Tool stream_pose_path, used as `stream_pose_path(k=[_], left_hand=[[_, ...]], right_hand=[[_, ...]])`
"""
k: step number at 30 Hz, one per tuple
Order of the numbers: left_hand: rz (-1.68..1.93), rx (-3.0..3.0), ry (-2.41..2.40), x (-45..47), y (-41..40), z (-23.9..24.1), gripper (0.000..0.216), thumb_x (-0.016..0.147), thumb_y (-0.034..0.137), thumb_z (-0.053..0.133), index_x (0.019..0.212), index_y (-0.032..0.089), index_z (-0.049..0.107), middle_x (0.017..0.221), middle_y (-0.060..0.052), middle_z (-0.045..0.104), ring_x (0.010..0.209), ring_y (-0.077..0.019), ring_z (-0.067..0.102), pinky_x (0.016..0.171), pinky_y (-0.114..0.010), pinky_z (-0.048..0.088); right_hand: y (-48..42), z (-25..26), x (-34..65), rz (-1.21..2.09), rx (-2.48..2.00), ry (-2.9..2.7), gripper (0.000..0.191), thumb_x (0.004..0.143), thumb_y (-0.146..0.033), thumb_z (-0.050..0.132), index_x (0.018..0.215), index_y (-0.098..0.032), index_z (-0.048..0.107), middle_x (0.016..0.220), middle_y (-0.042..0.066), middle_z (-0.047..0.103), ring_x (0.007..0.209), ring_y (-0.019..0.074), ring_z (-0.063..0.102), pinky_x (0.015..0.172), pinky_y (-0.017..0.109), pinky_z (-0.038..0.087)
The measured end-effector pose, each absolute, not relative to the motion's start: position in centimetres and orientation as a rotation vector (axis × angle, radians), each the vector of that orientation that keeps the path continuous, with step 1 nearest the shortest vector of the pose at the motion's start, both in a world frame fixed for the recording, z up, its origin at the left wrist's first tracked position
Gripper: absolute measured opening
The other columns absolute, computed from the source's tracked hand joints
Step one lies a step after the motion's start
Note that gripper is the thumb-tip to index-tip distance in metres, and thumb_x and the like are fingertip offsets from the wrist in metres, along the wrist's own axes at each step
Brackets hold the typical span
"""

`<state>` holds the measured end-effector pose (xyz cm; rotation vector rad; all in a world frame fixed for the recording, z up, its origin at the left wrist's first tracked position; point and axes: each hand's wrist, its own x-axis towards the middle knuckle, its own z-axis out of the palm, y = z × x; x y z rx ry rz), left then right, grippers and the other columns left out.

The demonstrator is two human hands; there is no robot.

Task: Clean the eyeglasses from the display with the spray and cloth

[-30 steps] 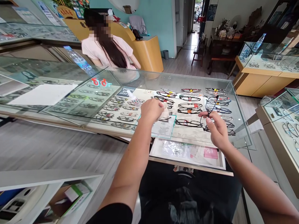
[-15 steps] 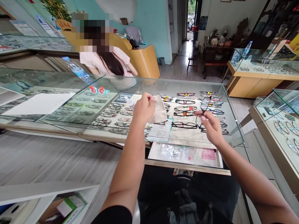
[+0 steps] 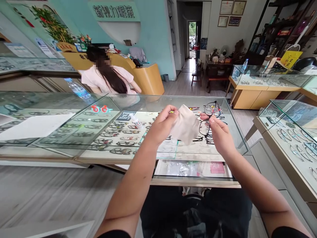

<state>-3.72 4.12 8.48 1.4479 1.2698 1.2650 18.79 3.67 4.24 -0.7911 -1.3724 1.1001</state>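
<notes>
My left hand (image 3: 165, 124) pinches a beige cleaning cloth (image 3: 186, 125) by its upper left edge, and the cloth hangs spread out toward the right. In my right hand (image 3: 221, 132) is a pair of dark-framed eyeglasses (image 3: 204, 128), gripped near the bridge and turned nearly upright. Cloth and eyeglasses are close beside each other; whether they touch I cannot tell. Below both hands is the glass display case (image 3: 119, 150), with rows of eyeglasses inside. A small white bottle (image 3: 136, 121) stands on its glass top, left of my left hand.
A drawer (image 3: 193, 168) with plastic bags and a pink packet (image 3: 217, 167) is pulled out before me. On the glass are a water bottle (image 3: 78, 90), red toy-like glasses (image 3: 100, 108) and white paper (image 3: 37, 125). A person (image 3: 111, 77) sits beyond; another case (image 3: 292, 138) stands right.
My left hand has moved right with the cloth, which now hangs wider and closer to the eyeglasses. My right hand still holds the eyeglasses. The view has tilted up.
</notes>
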Motion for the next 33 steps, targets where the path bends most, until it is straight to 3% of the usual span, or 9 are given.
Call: stream_pose_path(k=[7,11,15,19,21,25,29,33], left_hand=[[1.270,1.399,1.077,-1.4,2.2,7.1,0.042,0.090,0.064,0.073,0.098,0.028,0.053,0.067,0.006,0.038,0.055,-0.0137,0.034,0.051,-0.027,0.025],[1.349,1.503,1.010,-0.7,1.3,6.5,0.047,0.093,0.071,0.072,0.097,0.027,0.056,0.070,0.005,0.044,0.058,-0.0140,0.038,0.054,-0.027,0.032],[1.387,1.627,0.896,-0.1,0.1,6.4,0.043,0.098,0.067,0.071,0.097,0.026,0.060,0.107,-0.006,0.071,0.089,-0.0192,0.064,0.079,-0.031,0.053],[1.337,1.722,0.864,0.1,-0.5,6.5,0.037,0.104,0.061,0.064,0.097,0.025,0.069,0.137,-0.013,0.072,0.126,-0.0293,0.067,0.093,-0.038,0.058],[1.374,1.720,0.908,0.3,-0.4,6.6,0.039,0.104,0.061,0.063,0.094,0.024,0.071,0.135,-0.014,0.072,0.126,-0.0300,0.068,0.090,-0.038,0.060],[1.420,1.596,0.977,0.8,0.4,6.4,0.043,0.089,0.063,0.083,0.097,0.025,0.065,0.114,-0.009,0.075,0.099,-0.0226,0.071,0.082,-0.034,0.059],[1.290,1.466,0.891,0.7,1.2,6.2,0.059,0.079,0.070,0.090,0.105,0.024,0.063,0.103,-0.005,0.075,0.088,-0.0178,0.068,0.077,-0.029,0.055],[1.055,1.472,0.837,0.2,1.9,6.1,0.068,0.075,0.081,0.085,0.102,0.020,0.073,0.082,-0.001,0.068,0.077,-0.0165,0.063,0.071,-0.028,0.050]], right_hand=[[3.0,4.2,18.1,1.137,-0.811,-1.281,0.043,0.097,-0.068,0.067,0.104,-0.029,0.084,0.120,0.006,0.084,0.132,0.0310,0.072,0.126,0.053,0.048],[2.5,3.8,17.9,1.167,-0.829,-1.231,0.044,0.097,-0.067,0.067,0.111,-0.028,0.082,0.102,0.004,0.081,0.108,0.0278,0.075,0.105,0.047,0.059],[2.0,3.8,17.5,1.116,-0.836,-1.223,0.044,0.099,-0.066,0.066,0.112,-0.027,0.080,0.091,0.003,0.073,0.089,0.0227,0.068,0.085,0.039,0.059],[1.7,4.1,17.3,0.960,-0.863,-1.301,0.046,0.100,-0.069,0.065,0.087,-0.026,0.075,0.090,0.004,0.067,0.091,0.0232,0.063,0.084,0.040,0.056],[1.5,4.2,17.2,0.911,-0.852,-1.348,0.049,0.101,-0.069,0.064,0.077,-0.026,0.068,0.086,0.004,0.062,0.097,0.0251,0.064,0.089,0.041,0.055],[1.3,4.5,17.0,0.831,-0.847,-1.434,0.051,0.102,-0.068,0.062,0.073,-0.026,0.063,0.082,0.004,0.060,0.098,0.0266,0.064,0.092,0.044,0.053],[1.2,4.7,17.1,0.807,-0.849,-1.487,0.053,0.101,-0.072,0.061,0.076,-0.026,0.071,0.089,0.006,0.068,0.091,0.0258,0.062,0.091,0.046,0.054],[1.0,5.2,17.3,0.806,-0.801,-1.542,0.049,0.101,-0.072,0.063,0.089,-0.029,0.084,0.095,0.007,0.070,0.103,0.0277,0.065,0.100,0.049,0.055]])
